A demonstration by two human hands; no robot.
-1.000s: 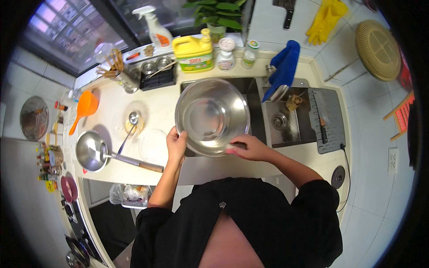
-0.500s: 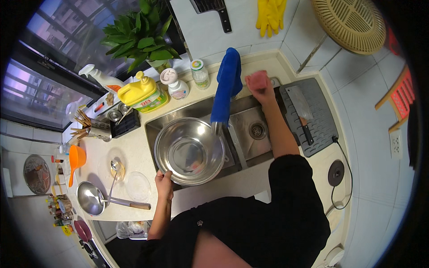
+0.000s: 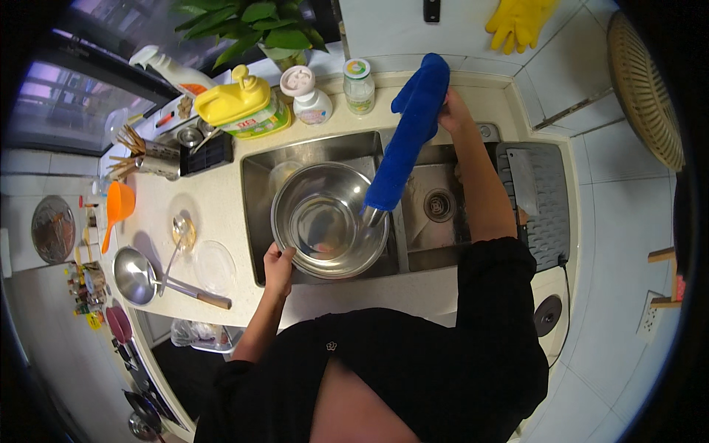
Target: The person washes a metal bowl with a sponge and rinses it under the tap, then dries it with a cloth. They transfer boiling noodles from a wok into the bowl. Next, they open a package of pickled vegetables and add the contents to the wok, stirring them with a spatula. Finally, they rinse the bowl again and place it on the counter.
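My left hand [image 3: 278, 271] grips the near-left rim of a wide stainless steel bowl [image 3: 303, 193], thumb over the edge. The bowl sits in the left basin of the steel sink [image 3: 255, 244], and its shiny inside is full of reflections. A blue cloth [image 3: 408, 144] wraps the faucet. The bare metal spout tip [image 3: 374, 215] pokes out above the bowl's right side. My right hand [image 3: 456, 114] is raised at the upper right side of the cloth, its fingers mostly hidden behind it.
A yellow jug [image 3: 236, 107], a white pump bottle [image 3: 309, 100] and a glass jar [image 3: 359, 88] line the sink's back edge. Leftward lie a steel ladle-like pan [image 3: 135, 275], a spoon [image 3: 179, 225] and an orange scoop [image 3: 117, 207]. A cleaver [image 3: 523, 181] rests on the grey mat [image 3: 543, 199] at right.
My right hand has come up against the cloth-wrapped faucet from its right. The bowl, still in my left hand, has shifted away from the sink's left wall. The view has also shifted.
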